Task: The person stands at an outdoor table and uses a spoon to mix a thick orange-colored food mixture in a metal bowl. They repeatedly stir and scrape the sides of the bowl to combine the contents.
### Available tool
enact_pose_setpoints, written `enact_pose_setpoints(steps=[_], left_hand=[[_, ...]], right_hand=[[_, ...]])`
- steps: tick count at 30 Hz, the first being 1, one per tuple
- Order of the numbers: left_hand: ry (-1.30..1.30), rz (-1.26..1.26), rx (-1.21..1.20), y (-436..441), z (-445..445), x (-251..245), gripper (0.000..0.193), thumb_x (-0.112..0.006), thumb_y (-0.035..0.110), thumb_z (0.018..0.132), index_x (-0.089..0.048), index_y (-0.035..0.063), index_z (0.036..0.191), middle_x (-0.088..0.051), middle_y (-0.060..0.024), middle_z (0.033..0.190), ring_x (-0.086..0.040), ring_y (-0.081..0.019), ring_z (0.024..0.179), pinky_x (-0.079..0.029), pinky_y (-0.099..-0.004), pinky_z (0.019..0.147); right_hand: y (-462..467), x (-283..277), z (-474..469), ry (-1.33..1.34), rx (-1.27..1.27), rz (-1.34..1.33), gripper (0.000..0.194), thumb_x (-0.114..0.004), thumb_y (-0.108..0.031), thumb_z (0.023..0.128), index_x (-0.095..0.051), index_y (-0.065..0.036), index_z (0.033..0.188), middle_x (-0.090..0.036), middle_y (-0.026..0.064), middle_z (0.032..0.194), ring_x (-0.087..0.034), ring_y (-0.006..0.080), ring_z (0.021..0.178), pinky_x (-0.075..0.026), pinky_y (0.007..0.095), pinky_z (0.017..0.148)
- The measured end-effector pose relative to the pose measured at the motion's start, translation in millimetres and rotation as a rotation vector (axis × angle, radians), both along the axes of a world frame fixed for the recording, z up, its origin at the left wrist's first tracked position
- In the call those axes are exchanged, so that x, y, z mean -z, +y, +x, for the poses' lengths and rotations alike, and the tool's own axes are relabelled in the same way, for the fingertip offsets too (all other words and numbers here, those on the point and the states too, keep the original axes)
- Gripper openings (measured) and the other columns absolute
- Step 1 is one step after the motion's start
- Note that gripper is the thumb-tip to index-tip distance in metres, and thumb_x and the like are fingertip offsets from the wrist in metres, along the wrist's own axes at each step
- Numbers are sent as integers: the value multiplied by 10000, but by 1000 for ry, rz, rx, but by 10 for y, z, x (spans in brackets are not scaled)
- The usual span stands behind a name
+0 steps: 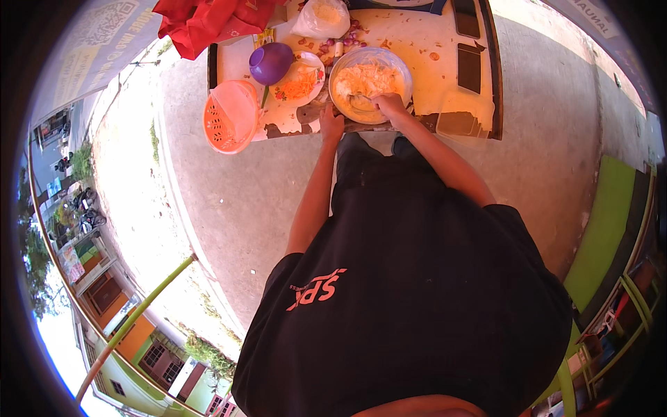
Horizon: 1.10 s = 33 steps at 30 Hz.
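Note:
In the head view, a large round mixing bowl (407, 78) stands near the table's front edge, holding a pale yellow batter with shredded pieces (367, 77). My right hand (390, 107) reaches over its near rim and grips a metal spoon (359, 97), whose end dips into the mixture. Against the lower left rim of the bowl rests my left hand (332, 125); whether its fingers grip the rim is too small to tell. Partly under the left hand and bowl lies a wooden cutting board (308, 114). A floral plate (319, 65) with shredded carrot (299, 86) sits left of the bowl.
An upturned-looking purple bowl (271, 63) leans by the plate. An orange plastic basket (232, 120) overhangs the left edge. Behind are a red bag (208, 23), a plastic bag (320, 20) and shallots (353, 37). A phone (469, 69) and clear container (464, 115) lie right.

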State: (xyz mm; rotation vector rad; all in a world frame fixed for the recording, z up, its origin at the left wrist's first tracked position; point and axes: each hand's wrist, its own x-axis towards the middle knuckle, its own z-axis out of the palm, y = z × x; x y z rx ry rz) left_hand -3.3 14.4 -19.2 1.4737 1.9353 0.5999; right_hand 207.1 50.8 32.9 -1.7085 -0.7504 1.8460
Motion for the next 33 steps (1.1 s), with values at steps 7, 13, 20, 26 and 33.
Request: enact_pose_setpoints(steps=[7, 13, 20, 26, 33], left_hand=[[-79, 25, 43, 72, -26, -157, 488, -593, 156, 758, -569, 27, 1229, -657, -174, 926, -629, -317, 870, -493, -431, 741], [-616, -343, -153, 245, -241, -501, 394, -550, 270, 896, -604, 9, 1186, -691, -103, 904, -672, -169, 707, -513, -271, 544], [-799, -413, -71, 285, -292, -453, 426, -534, 356, 959, -597, 16, 1208, -696, -128, 972, -703, -215, 841, -565, -296, 648], [-927, -612, -27, 435, -516, -255, 525, -574, 415, 941, -545, 20, 1285, -683, -157, 1065, -691, -240, 940, -560, -310, 771], [-995, -641, -13, 390, -584, -211, 565, -587, 444, 926, -536, 16, 1292, -659, -181, 1145, -669, -249, 1029, -534, -319, 855]], right_hand=[[-236, -52, 545, 784, 368, -463, 168, -527, -160, 930, -607, -44, 1022, -442, -42, 650, -280, 48, 424, -218, 223, 389], [-374, -257, 543, -117, 172, 202, 222, -542, -179, 889, -657, -26, 1001, -586, 63, 726, -471, 121, 472, -367, 264, 432], [-352, -168, 157, -223, -4, 96, 210, -589, -213, 854, -649, -14, 824, -612, 67, 708, -542, 137, 539, -431, 298, 483], [-364, -309, 195, -182, 333, 126, 129, -611, -175, 885, -608, -50, 856, -476, -16, 627, -385, 64, 462, -285, 246, 401], [-443, -296, -28, -254, 129, 199, 105, -608, -153, 882, -597, -53, 851, -439, -34, 608, -358, 48, 452, -255, 232, 384]])
